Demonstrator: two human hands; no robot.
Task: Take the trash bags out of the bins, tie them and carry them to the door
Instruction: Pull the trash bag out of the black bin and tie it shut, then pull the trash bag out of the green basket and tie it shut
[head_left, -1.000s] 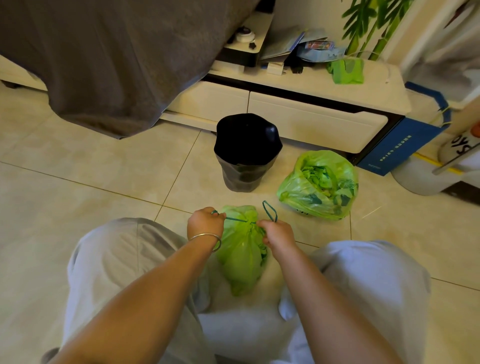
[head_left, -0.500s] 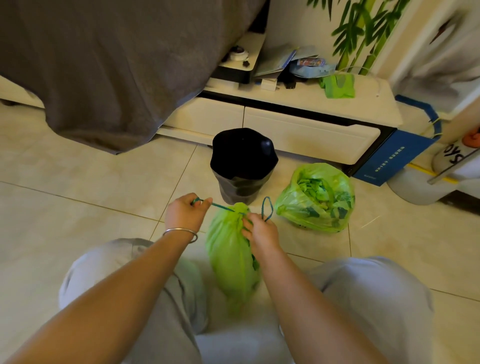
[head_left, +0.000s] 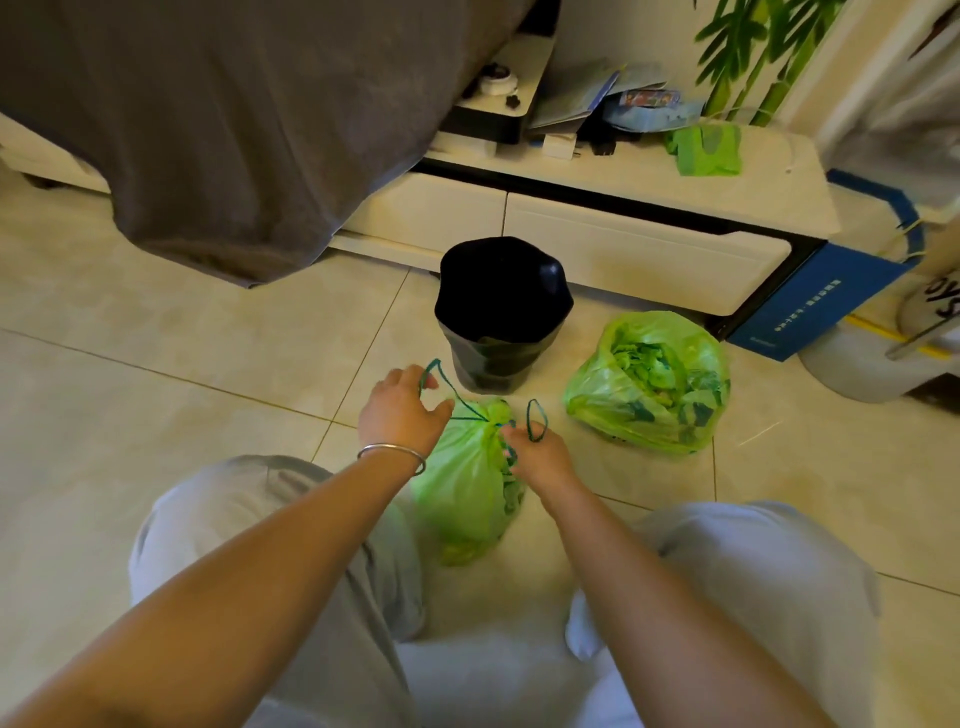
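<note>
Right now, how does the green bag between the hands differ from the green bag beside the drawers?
The near bag is cinched shut by its drawstring; the far bag gapes open, contents showing. Both hands, left and right, hold the near bag's cord loops; nobody touches the far bag. Both are translucent green and sit on the floor.

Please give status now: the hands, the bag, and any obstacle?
Left hand and right hand each hold a drawstring loop. Bag cinched, knot not seen. Second bag open, bin close behind.

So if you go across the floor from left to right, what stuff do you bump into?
Grey blanket → left hand → green bag being tied → right hand → open green bag → blue box.
</note>
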